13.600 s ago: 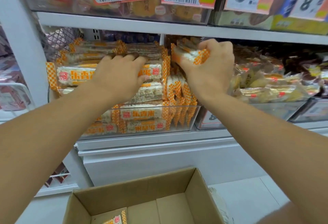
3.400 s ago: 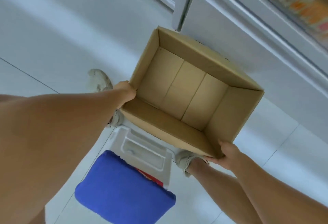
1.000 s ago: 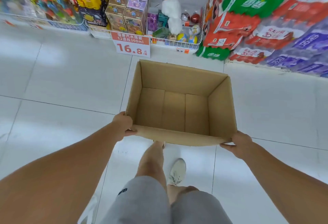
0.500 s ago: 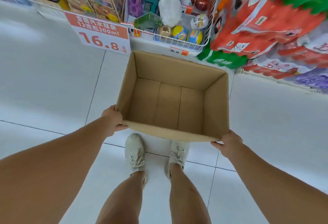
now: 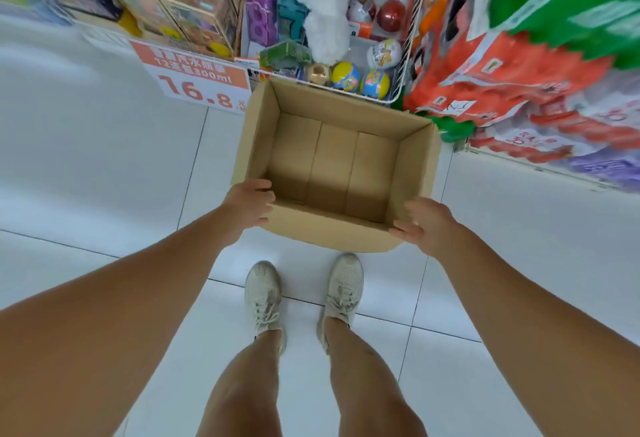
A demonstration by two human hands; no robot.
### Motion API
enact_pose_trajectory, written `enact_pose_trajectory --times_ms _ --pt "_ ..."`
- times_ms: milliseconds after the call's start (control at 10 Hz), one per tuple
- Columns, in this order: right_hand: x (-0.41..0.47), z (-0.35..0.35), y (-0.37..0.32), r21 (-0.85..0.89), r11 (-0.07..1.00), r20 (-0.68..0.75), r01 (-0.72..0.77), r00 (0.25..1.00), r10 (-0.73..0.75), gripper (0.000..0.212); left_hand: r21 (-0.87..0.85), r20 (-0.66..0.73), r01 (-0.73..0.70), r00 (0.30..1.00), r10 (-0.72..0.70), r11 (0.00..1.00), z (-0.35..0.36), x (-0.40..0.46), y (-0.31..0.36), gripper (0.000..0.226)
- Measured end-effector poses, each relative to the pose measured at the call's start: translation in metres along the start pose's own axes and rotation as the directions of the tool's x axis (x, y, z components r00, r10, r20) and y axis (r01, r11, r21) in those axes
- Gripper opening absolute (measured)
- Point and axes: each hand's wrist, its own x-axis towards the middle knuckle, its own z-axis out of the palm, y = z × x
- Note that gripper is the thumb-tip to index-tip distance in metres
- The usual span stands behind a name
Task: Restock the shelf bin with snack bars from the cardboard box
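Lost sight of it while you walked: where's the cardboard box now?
Head view, centre: the cardboard box sits on the floor ahead of the shoes, beside the price sign.

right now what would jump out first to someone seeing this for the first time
The open cardboard box sits mid-frame, with nothing visible inside, and the left hand and right hand are at its near corners. Behind it to the left stands an orange price sign reading 16.8, and a wire basket of colourful toy balls just beyond it.
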Motion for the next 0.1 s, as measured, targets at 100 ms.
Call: enact_pose_trajectory --times_ms 100 --pt "-0.0764 -0.0073 -0.0248 0.031 0.996 0.148 0.088 0.985 -0.092 0.018 -0.156 0.206 0.068 0.978 -0.034 0.985 -0.0011 -0.066 0.0328 0.031"
